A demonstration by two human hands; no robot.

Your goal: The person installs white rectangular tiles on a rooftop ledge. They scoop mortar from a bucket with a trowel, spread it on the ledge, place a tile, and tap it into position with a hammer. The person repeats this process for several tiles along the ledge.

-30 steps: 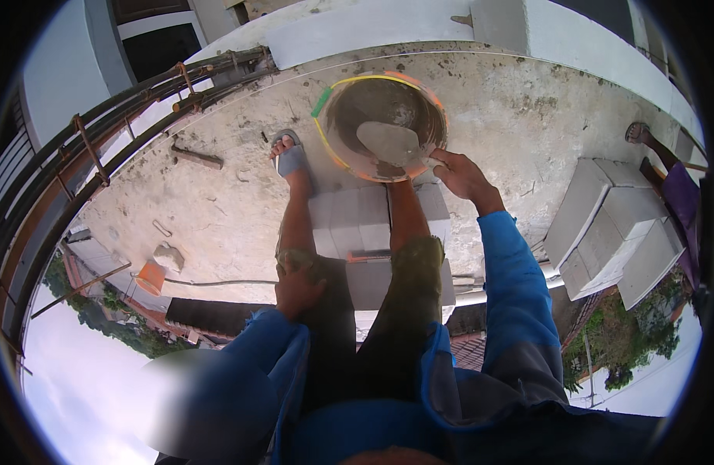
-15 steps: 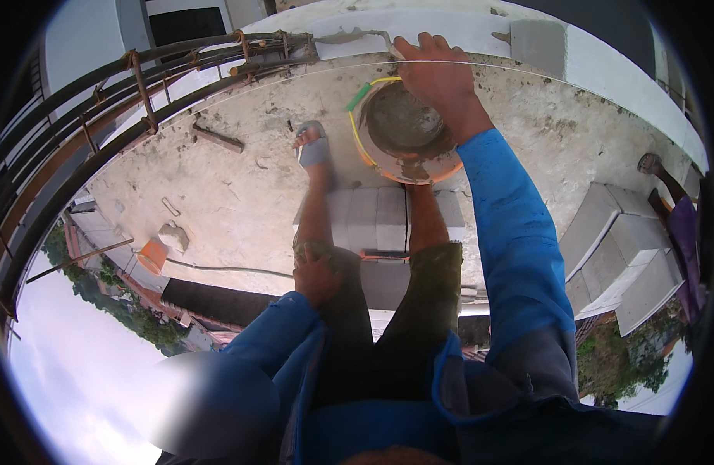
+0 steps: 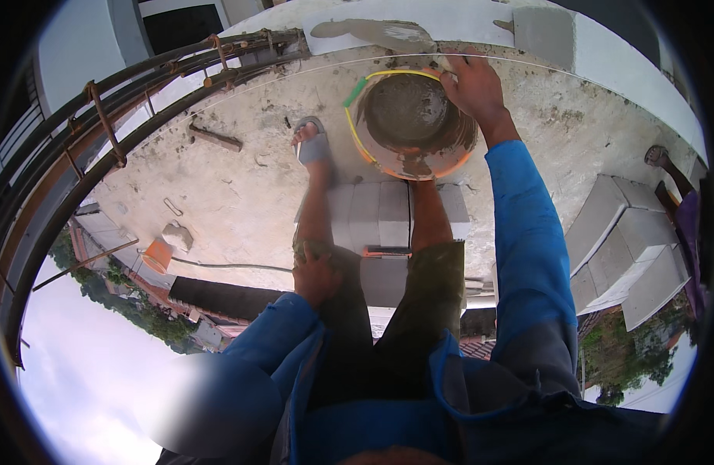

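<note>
My right hand point(image 3: 474, 89) is closed round a trowel at the bucket's far right rim; little of the tool shows now, though its shank and handle end showed earlier. Beside that hand stands an orange bucket point(image 3: 467, 160) with wet grey mortar point(image 3: 411, 108) in it and a yellow handle with a green grip point(image 3: 355, 92). Beyond the bucket, a smear of mortar point(image 3: 372, 32) lies on the pale block course point(image 3: 457, 27). My left hand point(image 3: 316, 275) rests on my left leg, fingers spread and holding nothing.
A taut string point(image 3: 357, 58) runs along the block course. Rusty rebar point(image 3: 101, 124) curves along the left. Grey blocks stand between my feet point(image 3: 376, 213) and are stacked at the right point(image 3: 628, 236), near another person's leg point(image 3: 670, 178). A small orange pot point(image 3: 157, 256) lies left.
My right hand has drawn back from the block course, moving right and nearer to the bucket's rim. More of the mortar smear is now uncovered. My left hand stays on my leg.
</note>
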